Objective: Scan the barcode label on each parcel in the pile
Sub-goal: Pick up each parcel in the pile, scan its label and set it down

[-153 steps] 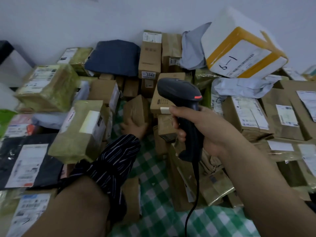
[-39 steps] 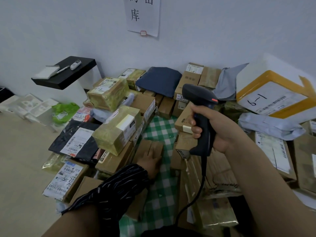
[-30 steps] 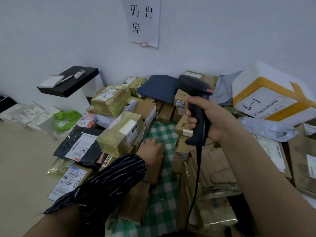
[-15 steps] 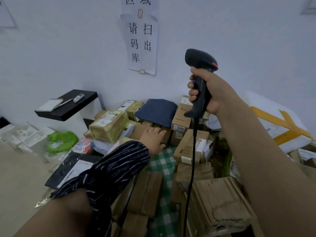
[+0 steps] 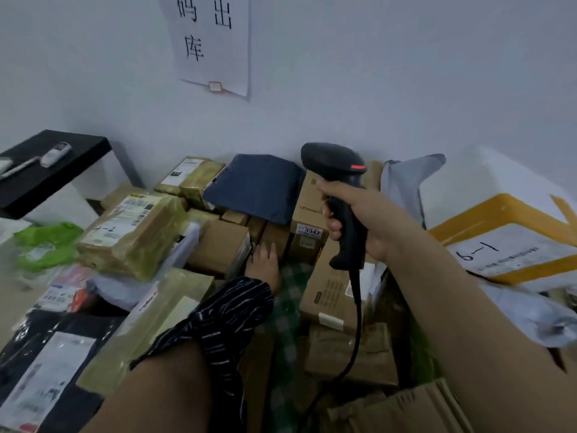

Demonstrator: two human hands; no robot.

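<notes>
A striped sleeve (image 5: 224, 317) is pushed up the left forearm, closest to the camera. Just to its left lies a black bag parcel (image 5: 46, 379) with a white label facing up. The scanner's black cable (image 5: 357, 323) hangs down between the two arms, beside a strip of green checked cloth (image 5: 287, 310) that shows between the parcels.

Further in, the left hand (image 5: 262, 264) lies open, with its fingers stretched forward and touching a small brown box (image 5: 274, 237) in the middle of the pile. To its right, the right hand (image 5: 365, 220) is wrapped tightly round the handle of the scanner (image 5: 334, 164). The scanner is held above the parcels with its head turned away from the camera. Below it lies a flat carton (image 5: 334, 292), and just behind it stands a tall carton labelled 3347 (image 5: 307, 214).

On the left a tape-wrapped box (image 5: 134, 235) sits on top of others, label up, near a green bag (image 5: 46, 245). On the right is a white foam box (image 5: 505, 245) banded in yellow tape and marked 6-1.

At the back a navy bag (image 5: 256, 185) leans at the wall. A black shelf (image 5: 62, 170) juts out at far left, and a paper sign (image 5: 215, 42) hangs above.
</notes>
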